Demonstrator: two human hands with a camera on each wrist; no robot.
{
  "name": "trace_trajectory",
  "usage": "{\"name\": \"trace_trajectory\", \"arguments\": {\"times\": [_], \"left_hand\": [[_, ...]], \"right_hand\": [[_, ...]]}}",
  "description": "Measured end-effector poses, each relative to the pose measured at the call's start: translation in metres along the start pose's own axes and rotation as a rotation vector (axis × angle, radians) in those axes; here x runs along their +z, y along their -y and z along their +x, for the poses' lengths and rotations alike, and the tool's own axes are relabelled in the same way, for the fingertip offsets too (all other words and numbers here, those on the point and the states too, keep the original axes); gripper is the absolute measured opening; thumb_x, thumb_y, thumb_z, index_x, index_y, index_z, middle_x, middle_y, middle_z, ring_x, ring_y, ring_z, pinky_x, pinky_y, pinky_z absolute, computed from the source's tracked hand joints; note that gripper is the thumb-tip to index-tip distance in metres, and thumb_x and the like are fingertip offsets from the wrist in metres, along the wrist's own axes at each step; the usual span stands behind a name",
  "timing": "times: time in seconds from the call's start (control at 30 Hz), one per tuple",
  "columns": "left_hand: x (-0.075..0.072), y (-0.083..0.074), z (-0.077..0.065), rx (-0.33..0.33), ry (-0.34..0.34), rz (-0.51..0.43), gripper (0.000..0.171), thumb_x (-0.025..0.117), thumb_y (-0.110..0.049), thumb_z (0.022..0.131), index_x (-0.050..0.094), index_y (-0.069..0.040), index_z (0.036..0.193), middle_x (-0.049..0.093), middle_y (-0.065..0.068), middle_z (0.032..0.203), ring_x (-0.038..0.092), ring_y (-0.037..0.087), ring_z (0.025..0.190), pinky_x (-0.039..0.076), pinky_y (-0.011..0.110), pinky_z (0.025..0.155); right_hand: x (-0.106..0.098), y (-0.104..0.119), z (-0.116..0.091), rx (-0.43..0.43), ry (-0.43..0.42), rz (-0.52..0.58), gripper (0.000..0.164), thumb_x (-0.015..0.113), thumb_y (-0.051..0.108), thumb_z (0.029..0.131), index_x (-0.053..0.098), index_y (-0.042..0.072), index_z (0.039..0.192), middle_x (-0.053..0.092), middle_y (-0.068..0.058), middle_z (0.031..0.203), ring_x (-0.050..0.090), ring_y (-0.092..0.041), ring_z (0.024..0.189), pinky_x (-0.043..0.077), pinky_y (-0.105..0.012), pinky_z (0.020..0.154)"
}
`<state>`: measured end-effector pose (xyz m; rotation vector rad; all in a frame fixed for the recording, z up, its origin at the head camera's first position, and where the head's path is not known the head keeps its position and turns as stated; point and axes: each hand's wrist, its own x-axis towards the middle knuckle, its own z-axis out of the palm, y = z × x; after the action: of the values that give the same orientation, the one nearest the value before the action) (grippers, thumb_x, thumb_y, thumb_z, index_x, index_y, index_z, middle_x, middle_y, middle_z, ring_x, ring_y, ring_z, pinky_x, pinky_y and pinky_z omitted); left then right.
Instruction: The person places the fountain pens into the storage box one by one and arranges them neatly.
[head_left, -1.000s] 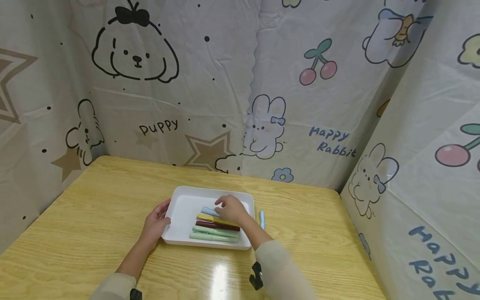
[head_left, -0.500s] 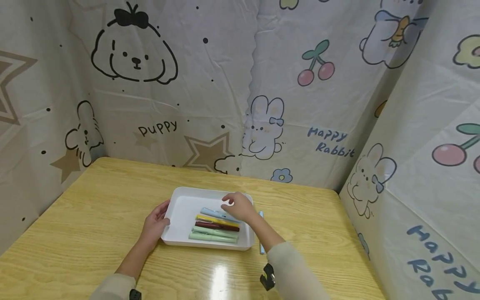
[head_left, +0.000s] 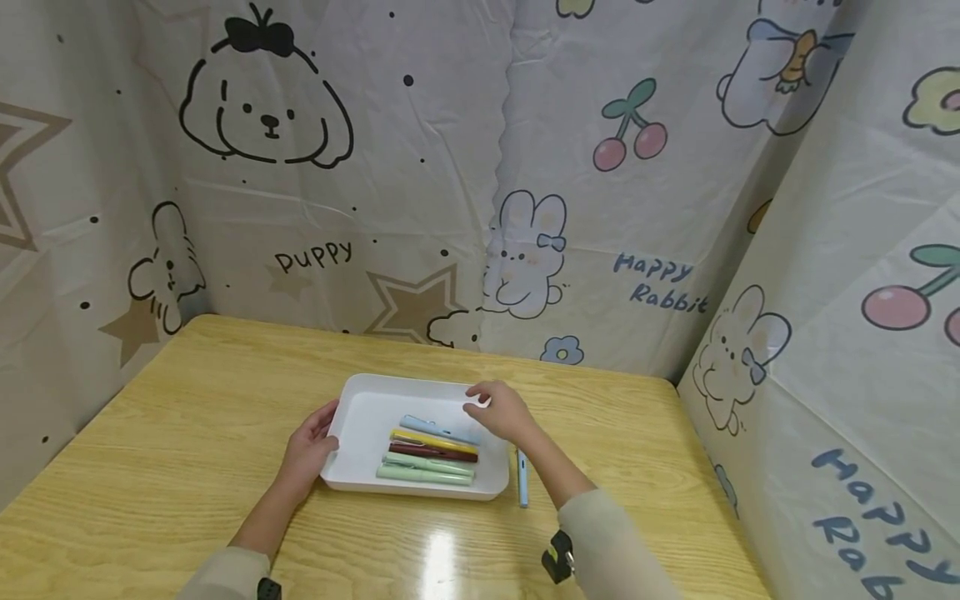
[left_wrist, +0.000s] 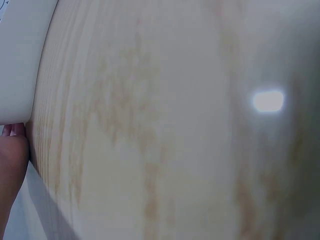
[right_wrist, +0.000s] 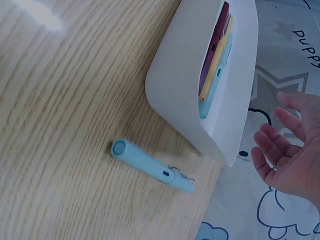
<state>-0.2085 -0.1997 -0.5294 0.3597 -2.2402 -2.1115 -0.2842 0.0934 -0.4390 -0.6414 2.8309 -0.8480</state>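
A white tray sits on the table, its left end held by my left hand, thumb over the rim. Inside lie several pens side by side: a light blue pen, a yellow pen, a dark red pen and two light green pens. My right hand hovers by the tray's far right corner, fingers loosely bent and holding nothing. Another light blue pen, with a metal clip, lies on the table just right of the tray. In the left wrist view, only part of my left hand shows.
The yellow wood table spreads around the tray on all sides. A printed cloth hangs along the back and both sides of it. Light glares off the tabletop in front of the tray.
My right hand has moved right, off the light blue pen in the tray to the tray's far right corner. The pen stays in the tray. My left hand has stayed at the tray's left end.
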Motion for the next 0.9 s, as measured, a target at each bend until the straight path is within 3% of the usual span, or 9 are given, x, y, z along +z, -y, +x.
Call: {"name": "trace_trajectory", "arguments": {"times": [0.07, 0.23, 0.3, 0.43, 0.53, 0.73, 0.9], "left_hand": [[0.0, 0.0, 0.0, -0.001, -0.002, 0.005, 0.07, 0.04, 0.01, 0.08, 0.027, -0.004, 0.147, 0.029, 0.018, 0.151, 0.028, 0.029, 0.139, 0.027, 0.04, 0.113], [-0.001, 0.001, 0.0, 0.002, -0.004, 0.014, 0.07, 0.041, 0.01, 0.08, 0.027, -0.004, 0.147, 0.03, 0.018, 0.151, 0.03, 0.028, 0.138, 0.034, 0.012, 0.097], [-0.001, 0.002, 0.001, 0.008, -0.001, 0.012, 0.07, 0.041, 0.01, 0.08, 0.027, -0.004, 0.147, 0.029, 0.019, 0.151, 0.029, 0.028, 0.138, 0.033, 0.009, 0.092], [0.001, 0.003, 0.0, 0.037, -0.003, 0.003, 0.071, 0.041, 0.009, 0.077, 0.028, -0.002, 0.146, 0.03, 0.021, 0.15, 0.03, 0.031, 0.138, 0.033, 0.029, 0.107], [0.002, 0.004, -0.001, 0.073, -0.019, -0.007, 0.07, 0.042, 0.008, 0.075, 0.031, 0.0, 0.144, 0.033, 0.024, 0.147, 0.033, 0.035, 0.135, 0.033, 0.041, 0.109], [0.001, 0.004, 0.001, 0.044, -0.009, -0.005, 0.071, 0.041, 0.007, 0.076, 0.029, -0.002, 0.145, 0.031, 0.021, 0.149, 0.031, 0.032, 0.137, 0.029, 0.043, 0.111], [-0.001, 0.002, 0.002, 0.002, 0.002, 0.019, 0.07, 0.04, 0.009, 0.079, 0.027, -0.004, 0.147, 0.03, 0.018, 0.151, 0.03, 0.028, 0.138, 0.029, 0.036, 0.111]], "right_hand": [[-0.003, -0.003, -0.002, 0.017, -0.007, 0.006, 0.031, 0.061, 0.025, 0.089, 0.065, 0.007, 0.113, 0.063, -0.011, 0.104, 0.058, -0.021, 0.086, 0.048, -0.033, 0.071], [-0.009, -0.008, -0.008, 0.046, -0.03, 0.033, 0.03, 0.061, 0.024, 0.089, 0.065, 0.006, 0.113, 0.062, -0.012, 0.104, 0.058, -0.023, 0.089, 0.049, -0.033, 0.069], [-0.011, -0.011, -0.01, 0.053, -0.039, 0.039, 0.03, 0.061, 0.023, 0.089, 0.065, 0.005, 0.112, 0.062, -0.013, 0.105, 0.058, -0.024, 0.09, 0.049, -0.034, 0.07], [-0.015, -0.018, -0.015, 0.067, -0.057, 0.03, 0.03, 0.06, 0.023, 0.089, 0.065, 0.005, 0.112, 0.061, -0.014, 0.106, 0.058, -0.025, 0.092, 0.049, -0.036, 0.072], [-0.017, -0.025, -0.018, 0.088, -0.07, 0.026, 0.031, 0.06, 0.024, 0.089, 0.065, 0.005, 0.113, 0.061, -0.014, 0.107, 0.057, -0.025, 0.093, 0.049, -0.036, 0.073], [-0.022, -0.038, -0.024, 0.137, -0.102, 0.031, 0.03, 0.06, 0.023, 0.088, 0.065, 0.004, 0.111, 0.062, -0.015, 0.105, 0.058, -0.027, 0.093, 0.049, -0.038, 0.072], [-0.022, -0.049, -0.031, 0.181, -0.111, 0.036, 0.031, 0.06, 0.022, 0.088, 0.065, 0.003, 0.111, 0.061, -0.019, 0.106, 0.058, -0.029, 0.095, 0.049, -0.041, 0.074]]}}
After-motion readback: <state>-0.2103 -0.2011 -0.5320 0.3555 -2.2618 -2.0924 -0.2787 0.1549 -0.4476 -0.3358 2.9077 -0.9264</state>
